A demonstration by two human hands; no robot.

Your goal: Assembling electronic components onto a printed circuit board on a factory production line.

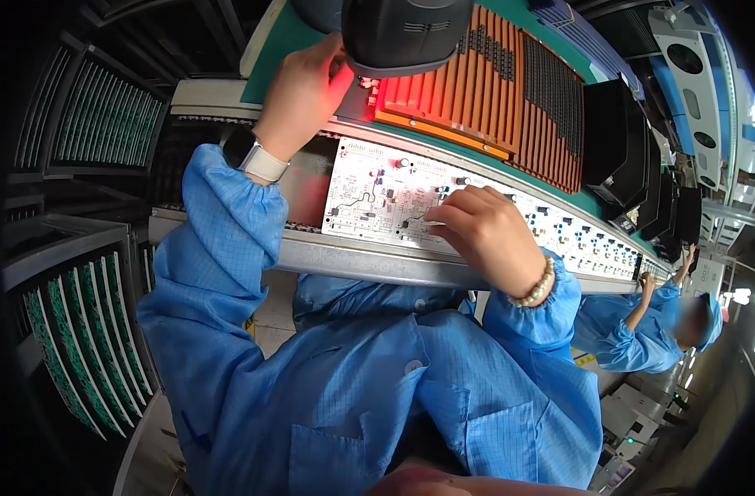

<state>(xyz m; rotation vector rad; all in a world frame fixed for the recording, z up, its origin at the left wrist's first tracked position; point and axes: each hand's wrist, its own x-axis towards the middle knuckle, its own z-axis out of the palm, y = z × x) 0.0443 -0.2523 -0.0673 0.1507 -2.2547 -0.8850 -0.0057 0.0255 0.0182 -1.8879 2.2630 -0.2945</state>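
My left hand [305, 93] is raised at the far side of the bench, its fingers curled beside a black scanner-like device [406, 37]. Red light from there falls on the fingers and on small parts [369, 88] near them; what the fingertips hold, if anything, is hidden. Over a white circuit board [357, 194] fitted with small components, my right hand [492, 236] bends down. Its thumb and fingers are drawn together close to the board's surface, and anything between them is too small to make out.
Behind the board lies an orange slotted tray [444, 103] holding rows of black components. More populated boards [592, 244] run rightward along the metal rail [377, 263]. Black bins [621, 140] stand beyond. Racks of green boards [84, 339] are at left. A co-worker [650, 331] in blue works at far right.
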